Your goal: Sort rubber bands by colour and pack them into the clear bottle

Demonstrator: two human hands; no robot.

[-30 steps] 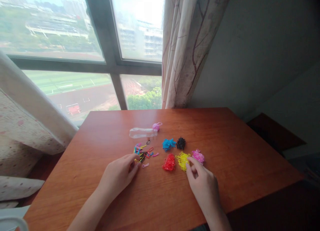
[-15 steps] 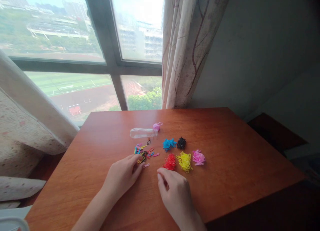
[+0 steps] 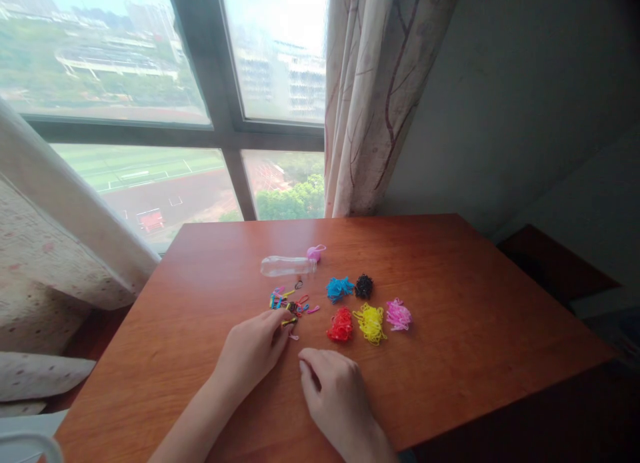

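My left hand (image 3: 257, 343) lies over the near side of a loose pile of mixed-colour rubber bands (image 3: 277, 299). Its fingertips touch black and yellow bands, with thumb and forefinger apart. To its right, my right hand (image 3: 333, 389) hovers low over the table with thumb and forefinger pinched together; whatever they hold, if anything, is too small to make out. Sorted beyond it are red rubber bands (image 3: 341, 324), yellow rubber bands (image 3: 370, 323), pink rubber bands (image 3: 399, 315), blue rubber bands (image 3: 339, 289) and black rubber bands (image 3: 364, 286).
Behind the mixed pile a clear plastic bottle (image 3: 285, 266) lies on its side, a pink cap (image 3: 314, 253) at its mouth end. The brown wooden table (image 3: 475, 329) reaches back to a window and curtain (image 3: 365, 116). A white object (image 3: 30, 443) stands at lower left.
My right hand has moved left and nearer to me, away from the red bands. The left hand has shifted slightly right, and black and yellow bands under its fingertips have spread apart.
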